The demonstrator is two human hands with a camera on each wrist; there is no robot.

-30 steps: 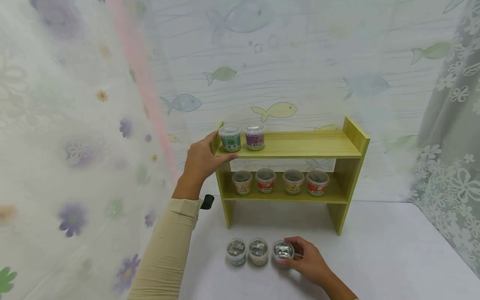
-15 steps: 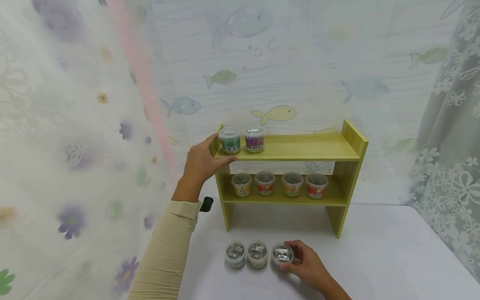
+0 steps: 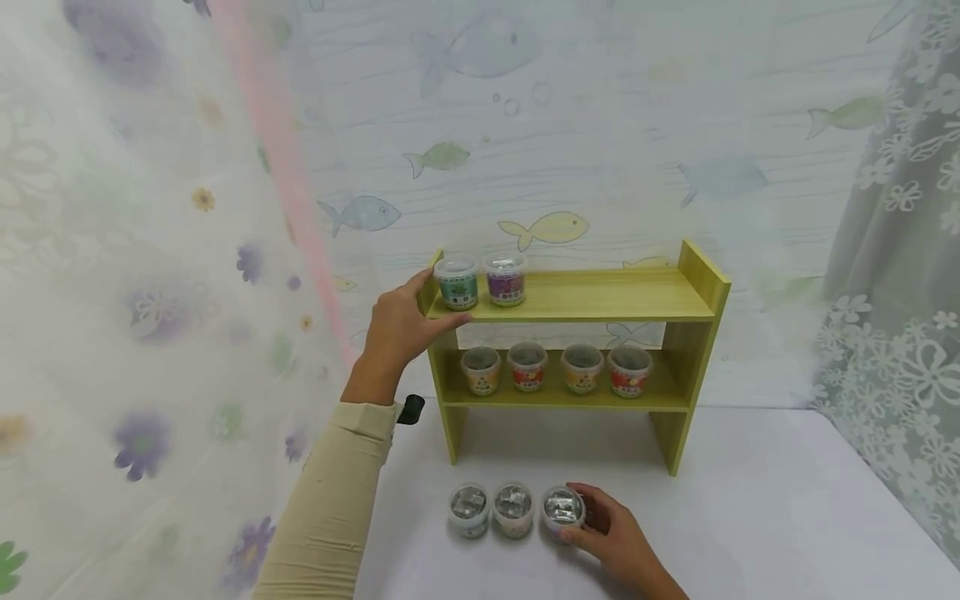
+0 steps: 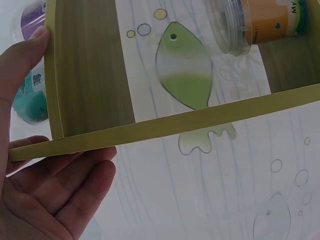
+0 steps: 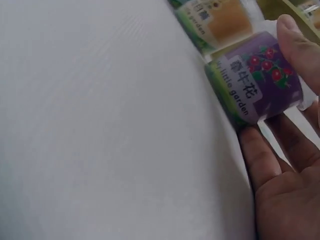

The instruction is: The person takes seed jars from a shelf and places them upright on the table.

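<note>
My left hand [image 3: 397, 329] grips the upper left corner of a yellow-green wooden shelf [image 3: 600, 293]. In the left wrist view the thumb [image 4: 40, 37] lies on the board's front edge and the fingers reach behind the side panel. On the white tabletop, my right hand [image 3: 618, 533] holds a small lidded plastic tub [image 3: 562, 507] by its right side. The right wrist view shows its purple label with red berries [image 5: 265, 75], thumb near the lid and fingers at the other side. Left of it stand two similar tubs, one pale blue [image 3: 469, 510] and one pinkish [image 3: 513, 510].
The top board carries a green-labelled tub [image 3: 457, 283] and a purple-labelled tub [image 3: 505, 280] at its left end. Several orange- and red-labelled tubs, such as this red one [image 3: 629, 372], line the lower board. A fish-print curtain [image 3: 600, 150] hangs behind.
The head view has shifted slightly. Both hands keep their holds, and the tubs stay where they were.
</note>
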